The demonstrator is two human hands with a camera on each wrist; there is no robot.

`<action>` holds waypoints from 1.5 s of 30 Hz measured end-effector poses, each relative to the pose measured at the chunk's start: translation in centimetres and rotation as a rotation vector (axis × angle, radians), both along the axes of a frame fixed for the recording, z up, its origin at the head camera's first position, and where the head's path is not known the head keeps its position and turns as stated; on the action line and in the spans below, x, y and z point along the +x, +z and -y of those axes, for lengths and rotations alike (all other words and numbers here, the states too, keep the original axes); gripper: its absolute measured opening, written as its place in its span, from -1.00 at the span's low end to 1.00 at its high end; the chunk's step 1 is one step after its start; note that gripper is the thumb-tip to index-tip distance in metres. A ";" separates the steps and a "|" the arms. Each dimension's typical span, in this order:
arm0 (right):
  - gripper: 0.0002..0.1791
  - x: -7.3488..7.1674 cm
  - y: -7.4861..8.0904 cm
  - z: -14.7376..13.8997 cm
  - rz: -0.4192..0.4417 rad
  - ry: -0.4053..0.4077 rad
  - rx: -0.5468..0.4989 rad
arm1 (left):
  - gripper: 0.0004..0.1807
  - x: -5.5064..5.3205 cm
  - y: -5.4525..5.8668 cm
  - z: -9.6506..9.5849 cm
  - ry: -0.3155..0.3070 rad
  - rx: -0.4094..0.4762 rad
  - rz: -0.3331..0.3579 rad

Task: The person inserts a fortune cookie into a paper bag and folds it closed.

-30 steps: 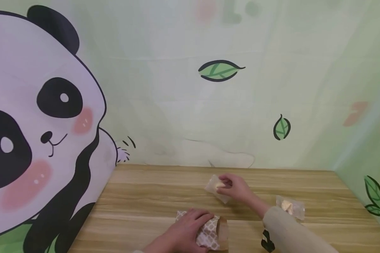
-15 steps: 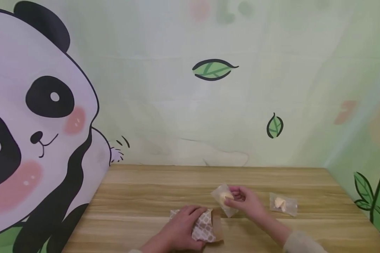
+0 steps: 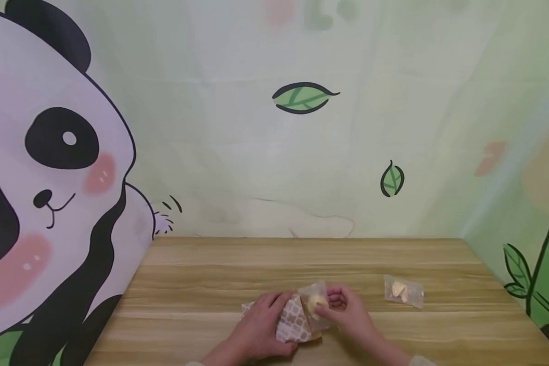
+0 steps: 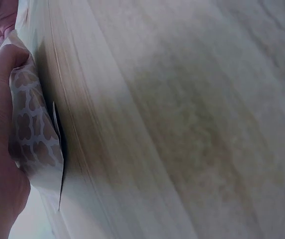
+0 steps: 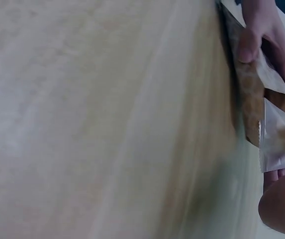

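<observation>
Paper bag (image 3: pixel 294 324) gripped in my left hand (image 3: pixel 264 325) | my right hand (image 3: pixel 351 316) pinches a clear packet (image 3: pixel 313 296) at its mouth (image 5: pixel 280 101) | apparently bagging it | next move likely calls for easing it inside

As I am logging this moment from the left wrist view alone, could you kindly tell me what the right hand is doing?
Observer: The right hand pinches a translucent packet between thumb and fingers; the head view shows it well.
Operator: Thank you; where exactly is it being held?
Observer: Right at the open mouth of the patterned bag. I cannot tell whether any part of it is inside.
Operator: I see; does anything else lie nearby?
Observer: Yes, a second packet lies flat on the table, off to the right of the right hand in the head view.
</observation>
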State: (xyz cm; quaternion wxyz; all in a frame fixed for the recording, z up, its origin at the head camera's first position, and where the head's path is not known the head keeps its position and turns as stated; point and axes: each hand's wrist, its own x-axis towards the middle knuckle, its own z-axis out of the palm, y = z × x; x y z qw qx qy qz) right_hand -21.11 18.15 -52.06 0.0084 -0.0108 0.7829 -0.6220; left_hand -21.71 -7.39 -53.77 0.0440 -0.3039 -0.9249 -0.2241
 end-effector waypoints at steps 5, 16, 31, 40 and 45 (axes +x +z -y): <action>-0.51 0.7 -0.4 -0.1 -0.015 -0.011 0.067 | 0.21 0.0 0.1 -0.1 0.010 0.002 -0.010; -0.61 1.5 -0.6 -1.0 -0.013 0.044 0.070 | 0.21 0.1 -0.1 -0.2 0.001 0.005 -0.053; -0.59 0.5 -1.0 -1.8 -0.054 0.109 0.149 | 0.25 0.1 -0.5 -0.6 -0.025 -0.005 -0.049; -0.61 -0.2 -0.8 -0.9 -0.085 0.098 0.160 | 0.23 0.0 -0.3 -0.8 -0.036 -0.020 -0.048; -0.67 -0.1 -0.4 -1.3 -0.122 0.149 0.179 | 0.23 -0.1 -0.4 -1.1 -0.038 -0.021 -0.035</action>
